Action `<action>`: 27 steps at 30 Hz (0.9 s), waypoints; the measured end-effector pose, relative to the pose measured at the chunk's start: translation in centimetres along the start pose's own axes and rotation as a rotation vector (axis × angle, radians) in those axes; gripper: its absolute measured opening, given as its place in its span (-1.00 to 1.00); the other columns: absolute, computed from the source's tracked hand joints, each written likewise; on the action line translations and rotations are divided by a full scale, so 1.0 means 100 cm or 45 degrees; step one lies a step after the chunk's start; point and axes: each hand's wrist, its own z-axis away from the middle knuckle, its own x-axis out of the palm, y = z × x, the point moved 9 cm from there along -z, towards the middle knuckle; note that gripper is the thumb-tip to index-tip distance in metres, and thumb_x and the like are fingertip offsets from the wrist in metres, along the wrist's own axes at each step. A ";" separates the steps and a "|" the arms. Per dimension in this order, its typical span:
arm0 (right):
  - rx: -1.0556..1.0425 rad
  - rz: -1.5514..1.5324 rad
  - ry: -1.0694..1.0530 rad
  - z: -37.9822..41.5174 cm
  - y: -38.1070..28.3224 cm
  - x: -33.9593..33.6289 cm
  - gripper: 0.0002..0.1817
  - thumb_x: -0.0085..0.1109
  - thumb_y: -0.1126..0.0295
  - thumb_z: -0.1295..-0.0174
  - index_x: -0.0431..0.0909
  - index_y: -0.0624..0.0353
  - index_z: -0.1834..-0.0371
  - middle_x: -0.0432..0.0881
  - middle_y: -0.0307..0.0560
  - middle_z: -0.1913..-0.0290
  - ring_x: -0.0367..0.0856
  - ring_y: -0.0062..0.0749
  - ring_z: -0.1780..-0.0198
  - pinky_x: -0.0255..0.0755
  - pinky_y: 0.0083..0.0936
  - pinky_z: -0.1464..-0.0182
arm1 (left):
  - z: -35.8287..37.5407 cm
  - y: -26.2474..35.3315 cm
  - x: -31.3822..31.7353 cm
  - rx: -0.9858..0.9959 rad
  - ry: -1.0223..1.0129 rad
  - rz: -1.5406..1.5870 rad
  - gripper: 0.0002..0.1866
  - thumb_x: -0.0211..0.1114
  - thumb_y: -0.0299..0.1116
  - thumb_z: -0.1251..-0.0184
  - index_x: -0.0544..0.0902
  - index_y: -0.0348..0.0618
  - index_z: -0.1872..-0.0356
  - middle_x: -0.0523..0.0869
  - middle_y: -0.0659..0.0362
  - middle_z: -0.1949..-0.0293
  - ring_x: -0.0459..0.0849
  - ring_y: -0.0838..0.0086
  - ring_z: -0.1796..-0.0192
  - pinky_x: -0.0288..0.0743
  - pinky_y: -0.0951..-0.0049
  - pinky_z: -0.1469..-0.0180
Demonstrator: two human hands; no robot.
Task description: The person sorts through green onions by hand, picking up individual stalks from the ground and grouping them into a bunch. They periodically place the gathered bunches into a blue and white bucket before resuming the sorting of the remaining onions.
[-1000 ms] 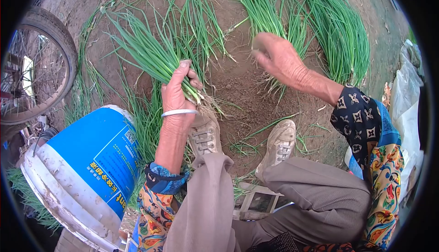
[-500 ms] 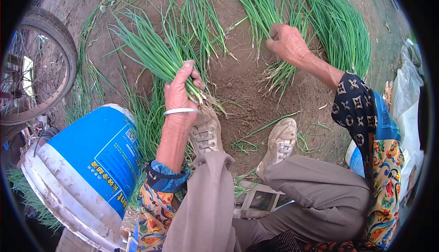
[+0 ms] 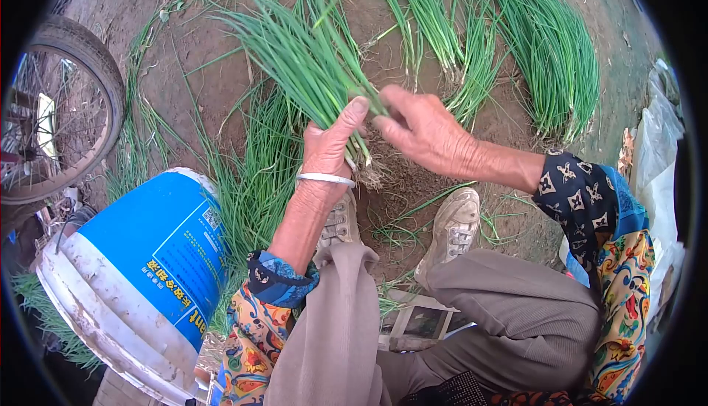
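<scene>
My left hand [image 3: 332,140] is closed around a bunch of green onions [image 3: 287,52], thumb on top. Their green tops point up and to the left, while the pale root ends stick out below the fist. Close beside it, my right hand [image 3: 428,122] has its fingers pinched on a few green onion stalks at the bunch's right side; these are smeared by motion and partly hidden by the fingers. Beyond my right hand, a loose pile of green onions [image 3: 435,26] lies on the soil, and a thick, neatly laid heap of green onions [image 3: 553,59] is further right.
A blue and white bucket [image 3: 158,236] stands at the left, near a bicycle wheel [image 3: 110,89]. More green onions [image 3: 258,177] lie behind my left arm. My shoes [image 3: 451,233] rest on bare soil. Clear plastic sheeting [image 3: 658,162] is at the right edge.
My right hand has come from the loose pile down and left to the bunch, with stalks in its fingers. My left hand and its bunch have shifted right.
</scene>
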 end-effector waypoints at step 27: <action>0.321 -0.559 -0.160 -0.038 0.036 -0.016 -0.70 -0.01 0.16 -0.40 0.47 0.20 0.14 0.57 -0.22 0.46 0.45 -0.74 0.64 0.33 -0.74 0.64 | -0.004 0.007 -0.019 0.009 0.002 -0.069 -0.71 0.45 -0.35 -0.14 0.61 -0.19 0.16 0.70 0.16 0.27 0.61 0.59 0.47 0.55 0.60 0.48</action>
